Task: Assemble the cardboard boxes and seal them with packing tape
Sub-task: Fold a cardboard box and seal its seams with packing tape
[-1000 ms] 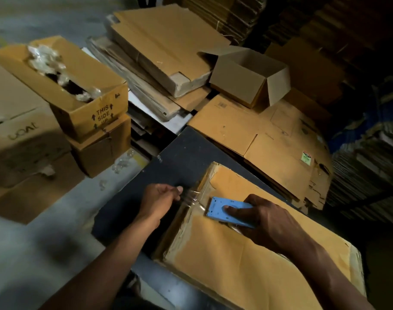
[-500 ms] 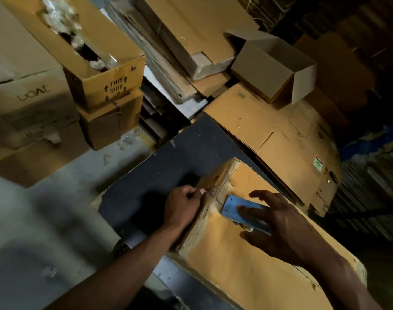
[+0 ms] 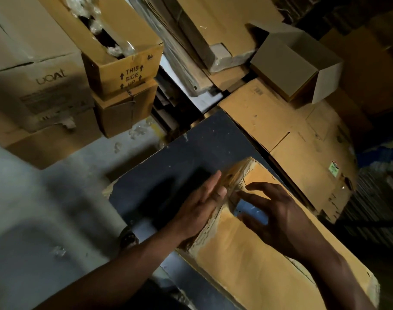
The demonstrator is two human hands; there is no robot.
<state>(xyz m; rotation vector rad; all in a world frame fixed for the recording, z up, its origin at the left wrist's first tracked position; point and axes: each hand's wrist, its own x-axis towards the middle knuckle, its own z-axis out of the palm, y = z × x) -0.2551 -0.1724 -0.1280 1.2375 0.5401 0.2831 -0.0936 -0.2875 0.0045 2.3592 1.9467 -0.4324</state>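
A flat tan cardboard box (image 3: 247, 265) lies on a dark tabletop (image 3: 168, 162). Its near-left edge is worn and covered with clear tape. My left hand (image 3: 200, 206) presses flat against that taped edge with its fingers straight. My right hand (image 3: 280, 220) is on top of the box near the same corner. It holds a blue tape dispenser (image 3: 250, 209) between thumb and spread fingers, and the hand hides most of the dispenser.
An open box marked THIS SIDE UP (image 3: 124, 70) sits on another box at the left, beside a large carton (image 3: 34, 74). Flattened cardboard sheets (image 3: 291, 139) lie past the table's right edge. A small open box (image 3: 296, 68) and stacked flat boxes (image 3: 213, 30) stand behind.
My left hand went from pinching the tape end to pressing flat on the box's edge. My right hand moved the dispenser toward that corner. The view shifted closer and down.
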